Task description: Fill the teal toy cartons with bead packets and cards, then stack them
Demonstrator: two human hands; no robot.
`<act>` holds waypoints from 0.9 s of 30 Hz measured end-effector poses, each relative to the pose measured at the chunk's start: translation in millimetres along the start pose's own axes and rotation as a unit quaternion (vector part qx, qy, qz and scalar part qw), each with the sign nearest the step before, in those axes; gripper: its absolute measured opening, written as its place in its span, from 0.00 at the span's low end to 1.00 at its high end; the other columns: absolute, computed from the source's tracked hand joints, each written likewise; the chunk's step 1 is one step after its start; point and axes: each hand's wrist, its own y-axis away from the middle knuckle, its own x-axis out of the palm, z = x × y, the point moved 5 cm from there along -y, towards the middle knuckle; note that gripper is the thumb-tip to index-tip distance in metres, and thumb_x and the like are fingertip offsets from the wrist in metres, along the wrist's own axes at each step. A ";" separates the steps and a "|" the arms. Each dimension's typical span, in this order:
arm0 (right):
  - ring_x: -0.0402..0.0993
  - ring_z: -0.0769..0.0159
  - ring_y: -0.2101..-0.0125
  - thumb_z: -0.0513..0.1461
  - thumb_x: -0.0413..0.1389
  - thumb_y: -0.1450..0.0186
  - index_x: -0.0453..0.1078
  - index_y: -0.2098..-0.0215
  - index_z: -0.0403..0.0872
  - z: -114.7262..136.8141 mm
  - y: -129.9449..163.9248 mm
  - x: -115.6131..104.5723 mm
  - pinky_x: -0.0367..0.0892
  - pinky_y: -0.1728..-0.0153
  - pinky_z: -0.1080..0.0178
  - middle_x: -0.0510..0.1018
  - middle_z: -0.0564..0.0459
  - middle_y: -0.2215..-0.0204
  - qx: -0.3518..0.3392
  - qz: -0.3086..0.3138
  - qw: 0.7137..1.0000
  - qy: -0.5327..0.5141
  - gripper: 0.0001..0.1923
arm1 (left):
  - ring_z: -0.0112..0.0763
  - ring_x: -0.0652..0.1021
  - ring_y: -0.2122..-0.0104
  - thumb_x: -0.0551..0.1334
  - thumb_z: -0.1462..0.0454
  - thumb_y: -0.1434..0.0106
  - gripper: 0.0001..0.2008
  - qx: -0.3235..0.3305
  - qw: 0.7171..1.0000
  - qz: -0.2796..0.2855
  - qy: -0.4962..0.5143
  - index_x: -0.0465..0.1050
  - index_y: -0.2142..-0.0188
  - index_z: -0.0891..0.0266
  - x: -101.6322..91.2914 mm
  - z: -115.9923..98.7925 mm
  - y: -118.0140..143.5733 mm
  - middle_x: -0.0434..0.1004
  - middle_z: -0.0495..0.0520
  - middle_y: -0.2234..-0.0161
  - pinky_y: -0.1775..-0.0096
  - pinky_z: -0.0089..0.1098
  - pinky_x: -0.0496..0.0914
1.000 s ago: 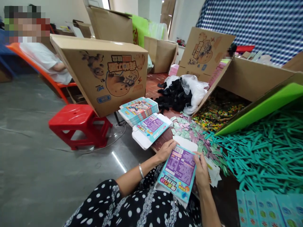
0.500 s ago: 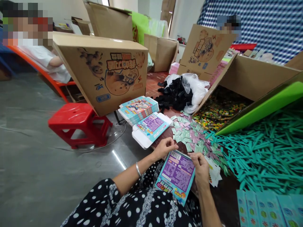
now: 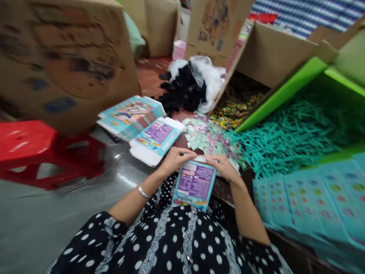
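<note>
A small blue-and-purple printed cardboard box (image 3: 195, 182) stands against my lap, its barcode end uppermost. My left hand (image 3: 175, 161) has its fingers closed at the upper left edge. From the other side, my right hand (image 3: 224, 167) grips the upper right corner, its fingers lying along the white top flap. The fingertips of both hands nearly meet over that edge. Just beyond my hands lie many small green and pink sachets (image 3: 203, 135). A flat printed carton (image 3: 158, 139) with white flaps rests to the left, beside a stack of similar cartons (image 3: 131, 116).
Teal plastic pieces (image 3: 288, 133) are heaped on the right, below a green panel (image 3: 281, 95). Rows of teal packs (image 3: 308, 198) stand nearer. Behind are black pieces in a white bag (image 3: 209, 82) and an open carton (image 3: 273, 49). A red stool (image 3: 25, 144) stands left.
The view has swung right and down. My left hand has come onto the box's top edge, and my right hand has shifted from its side to the top.
</note>
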 end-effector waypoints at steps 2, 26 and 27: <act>0.85 0.44 0.44 0.63 0.59 0.27 0.88 0.45 0.50 -3.0 0.1 2.0 0.77 0.38 0.43 0.90 0.48 0.47 0.002 0.008 1.000 0.003 0.30 | 0.42 0.85 0.67 0.75 0.47 0.37 0.20 -0.040 0.999 0.006 -0.018 0.92 0.58 0.59 -3.6 6.6 1.2 0.91 0.61 0.60 0.71 0.33 0.76; 0.83 0.53 0.57 0.63 0.71 0.42 0.70 0.31 0.53 -65.3 64.8 23.3 0.79 0.61 0.56 0.85 0.48 0.49 0.077 -0.223 0.943 -0.236 0.47 | 0.62 0.71 0.29 0.84 0.50 0.46 0.44 0.157 0.973 -0.091 -0.141 0.73 0.33 0.51 -55.0 2.1 32.8 0.75 0.55 0.31 0.34 0.53 0.73; 0.83 0.55 0.58 0.62 0.72 0.42 0.73 0.35 0.52 -67.0 66.1 27.2 0.79 0.61 0.57 0.85 0.49 0.50 0.076 -0.218 0.944 -0.235 0.44 | 0.68 0.64 0.25 0.85 0.49 0.47 0.45 0.193 0.956 -0.049 -0.217 0.74 0.33 0.49 -49.2 -4.6 37.4 0.72 0.55 0.28 0.30 0.57 0.68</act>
